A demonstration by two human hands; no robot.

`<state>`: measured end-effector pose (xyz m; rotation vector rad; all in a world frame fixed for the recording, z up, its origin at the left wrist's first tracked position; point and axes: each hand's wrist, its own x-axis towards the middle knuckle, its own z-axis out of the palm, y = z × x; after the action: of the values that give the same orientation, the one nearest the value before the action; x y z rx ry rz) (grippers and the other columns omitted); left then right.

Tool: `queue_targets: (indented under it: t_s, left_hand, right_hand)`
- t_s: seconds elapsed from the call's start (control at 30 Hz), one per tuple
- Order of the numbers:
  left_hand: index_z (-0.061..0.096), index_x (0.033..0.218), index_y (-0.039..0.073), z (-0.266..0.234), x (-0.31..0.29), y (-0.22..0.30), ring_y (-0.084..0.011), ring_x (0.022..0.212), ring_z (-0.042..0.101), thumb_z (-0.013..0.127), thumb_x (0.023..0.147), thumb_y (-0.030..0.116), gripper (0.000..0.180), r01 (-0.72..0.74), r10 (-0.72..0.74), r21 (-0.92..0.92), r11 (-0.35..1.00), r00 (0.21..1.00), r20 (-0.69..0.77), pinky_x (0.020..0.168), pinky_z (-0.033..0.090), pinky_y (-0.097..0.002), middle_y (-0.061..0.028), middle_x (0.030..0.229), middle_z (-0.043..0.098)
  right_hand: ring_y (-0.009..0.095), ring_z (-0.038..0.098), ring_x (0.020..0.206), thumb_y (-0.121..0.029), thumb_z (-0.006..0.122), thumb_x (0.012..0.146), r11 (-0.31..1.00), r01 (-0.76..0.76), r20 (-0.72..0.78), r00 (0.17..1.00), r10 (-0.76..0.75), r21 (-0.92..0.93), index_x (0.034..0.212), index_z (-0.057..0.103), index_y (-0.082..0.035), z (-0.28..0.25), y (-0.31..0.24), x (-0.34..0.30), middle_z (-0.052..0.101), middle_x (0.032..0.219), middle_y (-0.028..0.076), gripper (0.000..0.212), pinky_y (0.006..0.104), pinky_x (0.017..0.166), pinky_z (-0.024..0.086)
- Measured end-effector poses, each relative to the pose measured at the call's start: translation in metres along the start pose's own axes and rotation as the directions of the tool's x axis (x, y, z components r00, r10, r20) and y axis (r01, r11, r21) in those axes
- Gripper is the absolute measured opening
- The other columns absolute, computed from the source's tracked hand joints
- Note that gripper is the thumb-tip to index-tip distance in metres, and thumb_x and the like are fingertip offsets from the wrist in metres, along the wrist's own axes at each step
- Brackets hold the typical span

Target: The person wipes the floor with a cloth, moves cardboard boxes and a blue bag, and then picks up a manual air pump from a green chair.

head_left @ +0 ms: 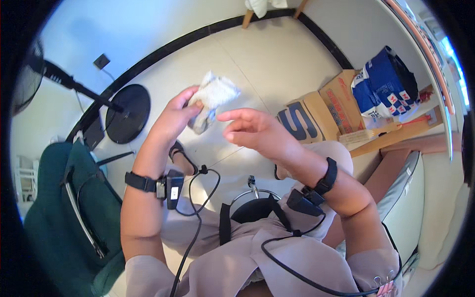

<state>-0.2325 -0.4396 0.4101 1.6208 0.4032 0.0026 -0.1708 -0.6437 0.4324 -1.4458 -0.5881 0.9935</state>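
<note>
In front of me, above the pale floor, my left hand (174, 116) is closed around a crumpled white cloth (217, 93). Its thumb presses on the near side, and the cloth bunches up beyond the fingers, with a greyish part hanging below. Just right of the cloth is my right hand (258, 129), its fingers stretched and slightly curved, thumb apart. Nothing shows in that hand, and a small gap seems to separate its fingertips from the cloth.
A dark green chair (47, 203) stands at my left, with a fan's round black base (129, 114) beyond it. Cardboard boxes (303, 119) and a blue-and-white bag (383, 86) are at the right. Black cables (199, 215) run from both wrist devices across my lap.
</note>
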Motion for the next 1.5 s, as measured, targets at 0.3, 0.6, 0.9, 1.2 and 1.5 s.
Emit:
queue_targets:
  t_s: [0.3, 0.6, 0.9, 1.2, 1.5]
  left_hand:
    - [0.056, 0.114, 0.006, 0.036, 0.055, -0.096, -0.0151, 0.097, 0.054, 0.062, 0.079, -0.003, 0.037, -0.138, 0.025, 0.450, 0.882, 0.968, 0.248, 0.086, 0.043, -0.0258, -0.0055, 0.108, 0.057]
    - [0.062, 0.106, 0.008, 0.064, 0.113, -0.189, -0.0197, 0.100, 0.055, 0.067, 0.070, -0.006, 0.039, 0.025, -0.222, 0.590, 0.807, 0.938, 0.265, 0.090, 0.043, -0.0283, -0.0096, 0.110, 0.057]
    - [0.067, 0.096, 0.017, 0.116, 0.137, -0.300, -0.0348, 0.091, 0.057, 0.068, 0.067, 0.008, 0.031, -0.186, -0.076, 0.751, 0.634, 0.951, 0.299, 0.082, 0.047, -0.0390, -0.0157, 0.096, 0.057]
    - [0.044, 0.128, 0.019, 0.165, 0.139, -0.270, -0.0365, 0.117, 0.042, 0.072, 0.069, 0.024, 0.065, -0.039, -0.247, 0.838, 0.544, 0.947, 0.205, 0.095, 0.040, -0.0439, -0.0209, 0.131, 0.038]
    - [0.030, 0.133, -0.004, 0.231, 0.235, -0.244, -0.0323, 0.109, 0.052, 0.070, 0.076, 0.033, 0.079, -0.010, -0.059, 0.332, 0.943, 0.978, 0.198, 0.092, 0.041, -0.0339, -0.0227, 0.121, 0.051]
  right_hand:
    - [0.009, 0.055, 0.070, -0.014, 0.056, 0.085, 0.923, 0.292, -0.404, 0.898, -0.175, 0.251, 0.113, 0.055, -0.002, -0.122, -0.050, -0.031, 0.063, 0.090, 0.006, 0.030, 0.0220, 0.068, 0.046]
    - [0.015, 0.058, 0.072, -0.006, 0.054, 0.085, 0.735, 0.565, -0.717, 0.679, -0.157, 0.374, 0.114, 0.052, 0.001, -0.277, -0.032, -0.145, 0.062, 0.085, 0.008, 0.030, 0.0250, 0.064, 0.052]
    - [0.013, 0.057, 0.064, -0.010, 0.052, 0.086, 0.771, 0.499, -0.854, 0.509, 0.108, 0.395, 0.114, 0.053, -0.002, -0.269, 0.022, -0.164, 0.062, 0.082, 0.003, 0.029, 0.0226, 0.057, 0.051]
    - [0.016, 0.057, 0.071, -0.010, 0.052, 0.085, 0.621, 0.350, -0.711, 0.401, 0.577, 0.701, 0.105, 0.055, -0.007, -0.301, 0.169, -0.198, 0.062, 0.084, 0.003, 0.020, 0.0279, 0.068, 0.051]
    - [0.019, 0.046, 0.082, -0.016, 0.061, 0.079, 0.614, 0.191, -0.642, 0.285, 0.712, 0.765, 0.097, 0.053, -0.012, -0.289, 0.305, -0.220, 0.046, 0.092, 0.003, 0.020, 0.0281, 0.076, 0.043]
